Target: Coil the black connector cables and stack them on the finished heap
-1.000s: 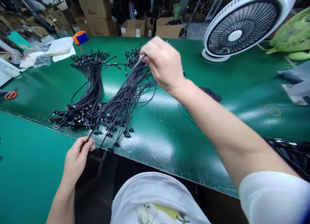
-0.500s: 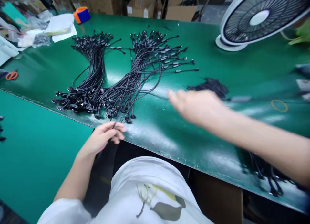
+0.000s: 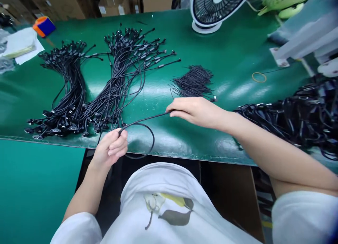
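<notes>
A thin black cable (image 3: 148,118) runs between my two hands, with a loop of it hanging over the table's front edge. My left hand (image 3: 112,147) is closed around the cable near that edge. Farther right, my right hand (image 3: 191,111) pinches the cable's other stretch; a small connector (image 3: 213,99) shows just past the knuckles. Beyond my right hand lies a pile of short black ties (image 3: 194,80). To the left are two long bundles of black cables, a nearer one (image 3: 114,78) and a farther-left one (image 3: 71,78), with connectors at both ends.
At the right, a large heap of black cables (image 3: 295,113) lies under a grey-white metal fixture (image 3: 303,43). A yellow rubber band (image 3: 259,77) rests on the green table (image 3: 232,61). A white fan (image 3: 207,27), papers (image 3: 22,43) and an orange-blue tape roll (image 3: 44,26) stand toward the back.
My right hand has moved nearer my body and now pinches the cable, which stretches to my left hand. My left hand has closed more around it. The view has turned right.
</notes>
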A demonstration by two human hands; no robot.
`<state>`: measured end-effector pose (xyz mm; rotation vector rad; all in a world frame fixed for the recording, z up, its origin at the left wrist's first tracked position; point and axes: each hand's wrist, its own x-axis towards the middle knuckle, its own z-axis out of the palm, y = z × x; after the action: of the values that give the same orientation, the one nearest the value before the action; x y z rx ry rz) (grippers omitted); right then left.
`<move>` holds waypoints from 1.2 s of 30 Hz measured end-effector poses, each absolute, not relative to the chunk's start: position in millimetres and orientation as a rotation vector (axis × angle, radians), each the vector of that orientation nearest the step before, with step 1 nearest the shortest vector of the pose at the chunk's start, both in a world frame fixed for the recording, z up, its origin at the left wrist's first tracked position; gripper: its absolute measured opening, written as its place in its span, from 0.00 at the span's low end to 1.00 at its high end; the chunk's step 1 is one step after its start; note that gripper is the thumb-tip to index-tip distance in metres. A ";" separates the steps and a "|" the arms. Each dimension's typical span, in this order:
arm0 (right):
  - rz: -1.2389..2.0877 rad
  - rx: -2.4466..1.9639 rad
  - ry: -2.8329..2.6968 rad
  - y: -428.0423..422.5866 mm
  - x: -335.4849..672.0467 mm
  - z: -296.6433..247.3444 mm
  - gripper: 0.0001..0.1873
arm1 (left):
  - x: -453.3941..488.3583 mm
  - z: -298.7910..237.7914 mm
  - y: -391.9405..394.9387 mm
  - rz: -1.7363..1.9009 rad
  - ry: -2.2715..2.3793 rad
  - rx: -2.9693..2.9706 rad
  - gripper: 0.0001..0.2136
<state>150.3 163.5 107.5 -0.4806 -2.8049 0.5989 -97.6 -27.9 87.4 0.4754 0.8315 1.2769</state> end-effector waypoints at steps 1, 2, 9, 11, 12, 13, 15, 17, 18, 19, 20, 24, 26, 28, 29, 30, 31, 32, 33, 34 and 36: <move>0.640 -0.497 -2.776 165.6 157.1 99.3 0.15 | -100.9 90.1 -27.9 1.314 0.827 0.420 0.07; 0.654 -0.538 -2.747 166.9 163.8 91.8 0.16 | -104.6 92.1 -28.2 1.351 0.824 0.372 0.07; 0.374 -0.777 -2.605 169.7 202.3 63.9 0.17 | -128.4 100.3 -33.3 1.722 0.821 0.151 0.11; 0.210 -0.818 -2.602 166.0 205.9 64.7 0.16 | -129.4 100.3 -31.9 1.743 0.882 0.153 0.12; 0.131 -0.836 -2.604 163.2 206.6 66.2 0.16 | -129.1 99.1 -30.7 1.737 0.919 0.155 0.12; 0.059 -0.851 -2.614 159.7 206.7 68.0 0.16 | -128.7 97.0 -29.3 1.729 0.957 0.159 0.11; -0.065 -0.855 -2.667 150.1 205.6 71.7 0.17 | -126.9 91.0 -26.2 1.710 1.038 0.188 0.08; -0.110 -0.773 -2.777 135.5 201.9 74.6 0.17 | -122.3 83.6 -22.5 1.709 1.129 0.264 0.06; -0.082 -0.695 -2.846 126.4 198.4 76.1 0.16 | -118.0 79.9 -20.5 1.711 1.177 0.326 0.07; -0.015 -0.604 -2.921 116.6 193.4 78.0 0.14 | -112.2 76.3 -18.6 1.707 1.223 0.407 0.09; 0.094 -0.501 -3.003 107.0 186.8 80.6 0.13 | -104.8 73.1 -16.9 1.685 1.272 0.508 0.11; 0.643 -0.205 -3.094 90.0 149.2 97.6 0.10 | -71.2 65.5 -15.9 1.309 1.392 1.029 0.13; 0.845 -0.275 -2.875 98.8 131.6 103.1 0.11 | -61.1 65.4 -17.3 1.111 1.295 1.146 0.13; 1.021 -0.442 -2.527 110.1 119.1 100.1 0.09 | -57.2 66.9 -16.4 1.117 1.143 1.070 0.13; 1.115 -0.526 -2.336 113.4 114.4 95.0 0.09 | -56.2 67.6 -14.7 1.173 1.080 0.985 0.13; 1.232 -0.593 -2.162 114.1 110.3 88.0 0.11 | -55.2 68.0 -12.6 1.234 1.034 0.891 0.13; 1.385 -0.644 -2.005 112.1 106.6 79.8 0.13 | -53.6 67.7 -10.2 1.287 1.009 0.799 0.13; 1.562 -0.689 -1.846 107.9 103.2 71.3 0.15 | -51.2 66.4 -8.1 1.317 1.000 0.723 0.13; 1.744 -0.726 -1.685 102.2 100.0 63.3 0.16 | -47.9 64.0 -6.5 1.319 1.000 0.662 0.13; 1.904 -0.754 -1.522 96.1 97.1 56.8 0.18 | -43.7 60.6 -5.6 1.300 1.000 0.619 0.15; 2.071 -0.798 -1.214 85.1 92.3 49.1 0.22 | -33.9 51.6 -6.4 1.231 0.991 0.570 0.18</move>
<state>92.3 85.1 49.1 -0.7983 -1.2144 2.0706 -33.9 -6.4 51.6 0.5701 0.9913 1.2307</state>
